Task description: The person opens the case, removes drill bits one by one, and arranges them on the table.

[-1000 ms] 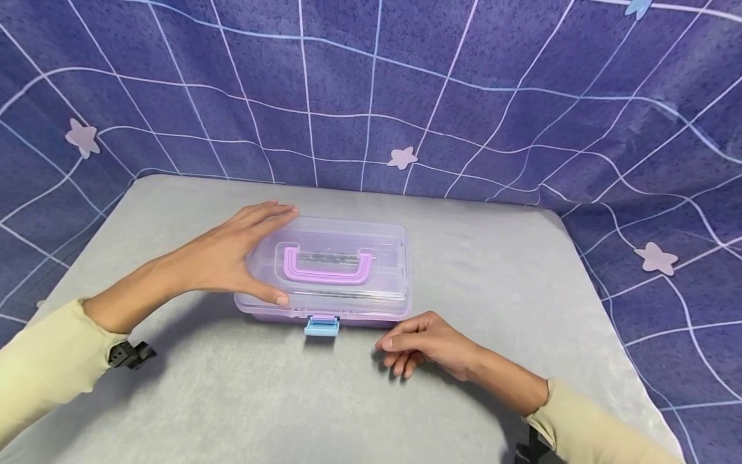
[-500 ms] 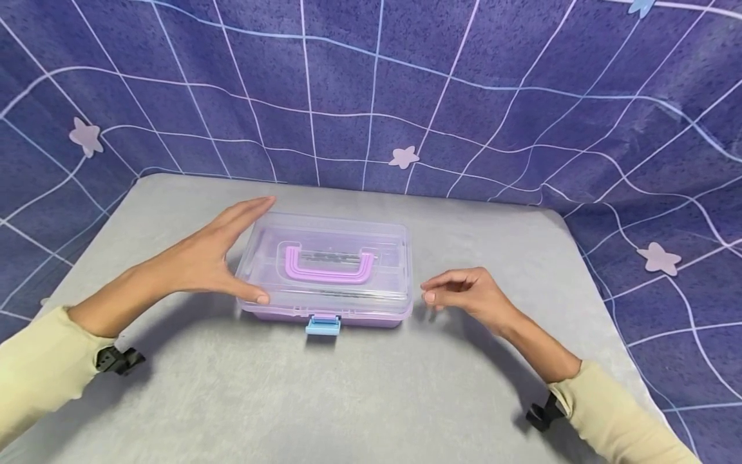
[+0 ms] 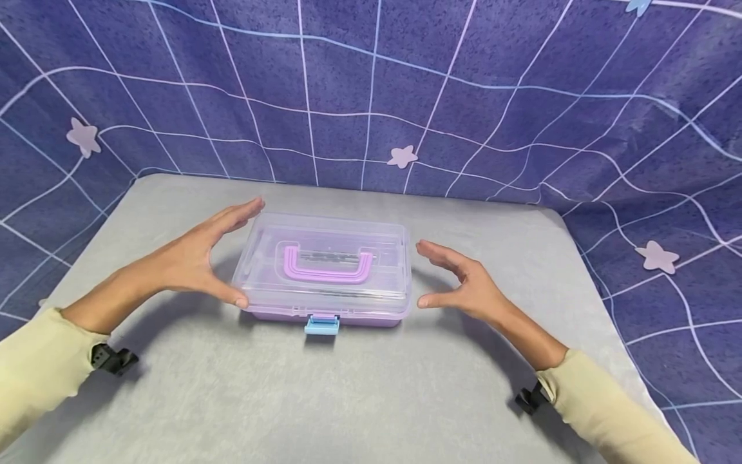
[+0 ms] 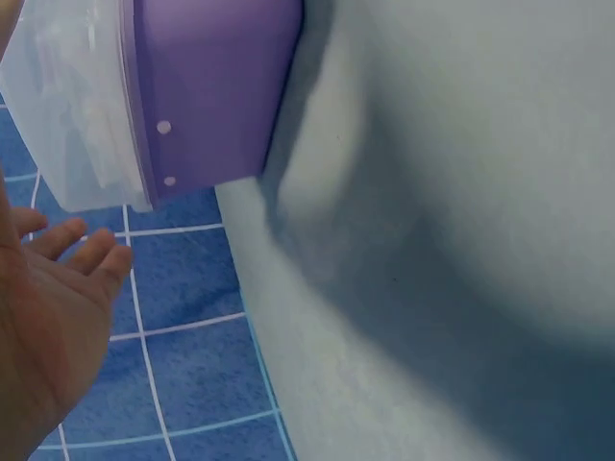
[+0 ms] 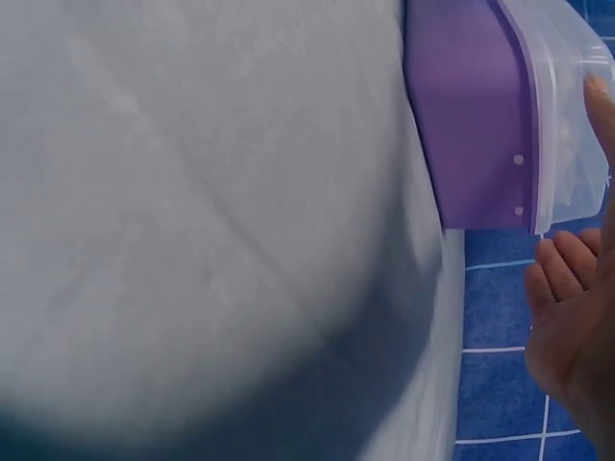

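Note:
A plastic storage box with a clear lid (image 3: 272, 258) and a purple base (image 4: 216, 86) sits on the grey cloth. Its pink-purple handle (image 3: 327, 278) lies folded on the lid, which is down. At the front a light blue latch (image 3: 321, 327) juts outward. My left hand (image 3: 188, 263) is spread at the box's left end, thumb by the front corner; whether the thumb touches cannot be told. Off the right end, my right hand (image 3: 475, 290) is held with thumb and fingers apart, a small gap from the box. Contents under the lid are unclear.
Grey cloth (image 3: 371, 399) covers the table. Behind and at the sides hangs a blue-purple curtain (image 3: 348, 84) with a line grid and stars. A black wrist device (image 3: 113, 359) is on the left sleeve, another black device (image 3: 530, 398) on the right.
My left hand has drawn back leftward from over the lid. The right hand has gone from the front right corner to the right end and spread its fingers. The box stays put.

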The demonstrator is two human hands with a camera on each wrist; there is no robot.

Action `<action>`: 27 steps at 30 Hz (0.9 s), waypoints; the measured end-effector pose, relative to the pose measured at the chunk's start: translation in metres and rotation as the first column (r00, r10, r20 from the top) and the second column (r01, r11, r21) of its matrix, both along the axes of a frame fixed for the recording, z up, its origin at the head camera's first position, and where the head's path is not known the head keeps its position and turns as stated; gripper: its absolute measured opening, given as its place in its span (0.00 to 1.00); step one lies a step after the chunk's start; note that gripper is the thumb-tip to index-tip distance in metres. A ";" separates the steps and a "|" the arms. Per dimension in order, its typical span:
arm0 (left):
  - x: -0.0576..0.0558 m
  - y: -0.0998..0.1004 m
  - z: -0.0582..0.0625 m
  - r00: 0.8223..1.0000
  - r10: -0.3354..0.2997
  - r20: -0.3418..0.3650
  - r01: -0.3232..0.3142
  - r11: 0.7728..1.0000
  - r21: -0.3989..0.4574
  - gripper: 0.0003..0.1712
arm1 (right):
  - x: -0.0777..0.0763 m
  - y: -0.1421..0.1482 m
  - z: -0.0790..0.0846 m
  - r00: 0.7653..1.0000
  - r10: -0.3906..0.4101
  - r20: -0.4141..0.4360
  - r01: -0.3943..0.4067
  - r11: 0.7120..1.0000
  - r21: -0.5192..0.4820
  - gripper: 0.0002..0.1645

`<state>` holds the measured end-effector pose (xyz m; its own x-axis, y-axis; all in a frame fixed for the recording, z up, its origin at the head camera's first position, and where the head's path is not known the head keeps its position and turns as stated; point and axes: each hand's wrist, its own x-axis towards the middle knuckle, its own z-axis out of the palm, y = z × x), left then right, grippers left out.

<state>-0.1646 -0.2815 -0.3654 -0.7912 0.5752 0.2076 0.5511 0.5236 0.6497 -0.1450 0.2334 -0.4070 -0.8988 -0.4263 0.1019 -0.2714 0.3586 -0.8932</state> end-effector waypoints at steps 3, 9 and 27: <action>0.001 -0.002 -0.001 0.996 0.018 0.082 -0.017 1.000 -0.005 0.96 | -0.004 -0.007 -0.002 0.999 0.032 -0.026 -0.032 0.999 -0.002 0.68; 0.002 -0.004 -0.004 0.984 0.046 0.170 -0.045 0.999 -0.011 0.95 | -0.010 -0.013 -0.004 0.996 0.086 -0.010 -0.086 0.996 -0.006 0.74; -0.002 -0.004 -0.011 0.985 0.059 0.161 -0.064 0.998 0.021 0.91 | -0.012 -0.014 0.000 0.997 0.063 -0.037 -0.060 0.996 0.067 0.73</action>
<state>-0.1669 -0.2857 -0.3767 -0.8491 0.5206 0.0893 0.4061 0.5354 0.7406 -0.1569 0.2199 -0.4074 -0.8665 -0.4876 0.1068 -0.3292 0.3975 -0.8565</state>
